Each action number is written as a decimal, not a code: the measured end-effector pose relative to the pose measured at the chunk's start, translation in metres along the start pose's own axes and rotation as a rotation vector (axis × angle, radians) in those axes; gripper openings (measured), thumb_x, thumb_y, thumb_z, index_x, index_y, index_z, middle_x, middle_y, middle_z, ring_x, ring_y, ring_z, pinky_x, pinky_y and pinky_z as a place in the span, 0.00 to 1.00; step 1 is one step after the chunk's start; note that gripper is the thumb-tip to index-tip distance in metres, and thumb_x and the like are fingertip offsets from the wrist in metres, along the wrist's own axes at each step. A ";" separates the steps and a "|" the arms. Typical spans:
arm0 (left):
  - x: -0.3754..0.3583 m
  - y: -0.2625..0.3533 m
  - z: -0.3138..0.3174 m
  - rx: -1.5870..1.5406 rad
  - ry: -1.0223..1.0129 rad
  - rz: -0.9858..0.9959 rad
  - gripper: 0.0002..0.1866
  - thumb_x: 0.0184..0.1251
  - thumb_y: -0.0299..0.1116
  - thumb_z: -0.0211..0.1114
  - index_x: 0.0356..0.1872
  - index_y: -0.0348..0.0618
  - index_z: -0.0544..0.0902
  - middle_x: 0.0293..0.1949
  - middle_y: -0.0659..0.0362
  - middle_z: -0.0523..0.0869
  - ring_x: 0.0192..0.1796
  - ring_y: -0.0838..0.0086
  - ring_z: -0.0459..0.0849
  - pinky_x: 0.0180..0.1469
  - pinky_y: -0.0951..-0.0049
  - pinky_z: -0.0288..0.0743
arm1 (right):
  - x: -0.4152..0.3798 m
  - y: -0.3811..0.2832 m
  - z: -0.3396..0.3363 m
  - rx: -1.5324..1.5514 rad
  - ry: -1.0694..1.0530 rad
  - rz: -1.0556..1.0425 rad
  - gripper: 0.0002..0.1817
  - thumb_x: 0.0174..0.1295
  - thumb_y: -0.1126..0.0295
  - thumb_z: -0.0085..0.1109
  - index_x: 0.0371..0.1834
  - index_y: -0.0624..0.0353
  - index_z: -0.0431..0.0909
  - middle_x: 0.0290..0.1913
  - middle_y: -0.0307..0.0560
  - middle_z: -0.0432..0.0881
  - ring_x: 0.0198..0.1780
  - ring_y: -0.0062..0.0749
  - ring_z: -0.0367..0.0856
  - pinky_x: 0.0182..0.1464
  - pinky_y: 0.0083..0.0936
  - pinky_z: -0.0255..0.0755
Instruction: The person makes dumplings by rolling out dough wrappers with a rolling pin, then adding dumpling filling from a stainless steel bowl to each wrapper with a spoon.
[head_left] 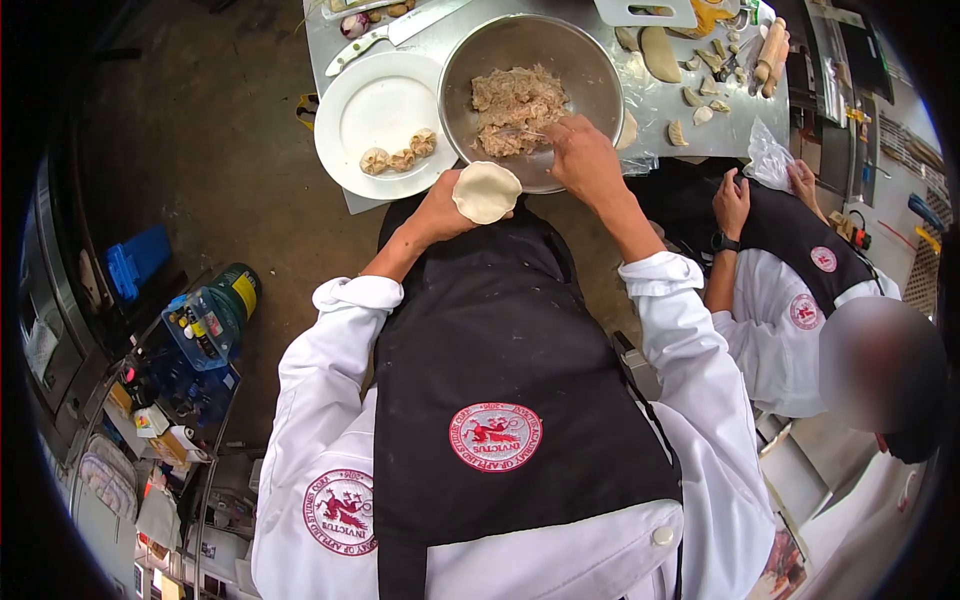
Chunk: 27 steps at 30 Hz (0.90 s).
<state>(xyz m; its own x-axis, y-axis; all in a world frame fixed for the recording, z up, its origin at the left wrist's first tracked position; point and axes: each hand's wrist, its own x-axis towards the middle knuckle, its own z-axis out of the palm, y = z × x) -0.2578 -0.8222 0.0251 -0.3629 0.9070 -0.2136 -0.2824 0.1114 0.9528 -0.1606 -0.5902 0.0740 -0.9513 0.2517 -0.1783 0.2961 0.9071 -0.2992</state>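
A round, pale dough wrapper (486,192) rests on my left hand (440,212), just below the rim of a large metal bowl (590,70). Inside the bowl lies a mound of pinkish minced filling (515,100). My right hand (583,155) reaches over the bowl's right side, its fingers closed round a thin utensil (530,134) whose tip is in the filling. To the left of the bowl, a white plate (350,105) holds three small filled dumplings (401,159) near its lower edge.
A knife (410,25) and an onion (354,26) lie behind the plate. Dough pieces (659,55), a white board (650,12) and rolling pins (771,55) are on the metal table (650,130). A co-worker (780,270) at the right holds clear plastic (767,158).
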 end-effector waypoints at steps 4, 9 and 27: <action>0.001 -0.001 0.002 -0.024 -0.012 -0.019 0.23 0.54 0.30 0.85 0.51 0.40 0.88 0.46 0.59 0.93 0.49 0.74 0.89 0.57 0.70 0.80 | -0.001 0.011 0.022 -0.083 -0.120 -0.026 0.10 0.52 0.75 0.62 0.38 0.59 0.87 0.40 0.56 0.87 0.47 0.54 0.86 0.50 0.47 0.81; 0.005 0.001 0.003 -0.031 0.020 -0.038 0.25 0.52 0.30 0.87 0.52 0.40 0.87 0.47 0.59 0.93 0.50 0.73 0.90 0.58 0.69 0.80 | 0.008 0.015 0.014 -0.041 -0.061 0.097 0.09 0.49 0.71 0.66 0.33 0.60 0.88 0.34 0.59 0.88 0.38 0.59 0.89 0.45 0.48 0.83; 0.011 0.003 0.001 0.007 -0.011 -0.047 0.24 0.54 0.29 0.85 0.52 0.41 0.88 0.46 0.60 0.93 0.49 0.75 0.89 0.57 0.71 0.80 | 0.010 0.019 0.014 -0.174 -0.356 0.008 0.10 0.50 0.69 0.67 0.36 0.60 0.88 0.37 0.57 0.88 0.46 0.50 0.88 0.49 0.45 0.83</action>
<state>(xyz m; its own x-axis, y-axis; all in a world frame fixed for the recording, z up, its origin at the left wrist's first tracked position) -0.2620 -0.8112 0.0258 -0.3396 0.9051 -0.2558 -0.2931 0.1566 0.9432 -0.1627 -0.5751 0.0532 -0.8504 0.1538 -0.5031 0.2550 0.9570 -0.1384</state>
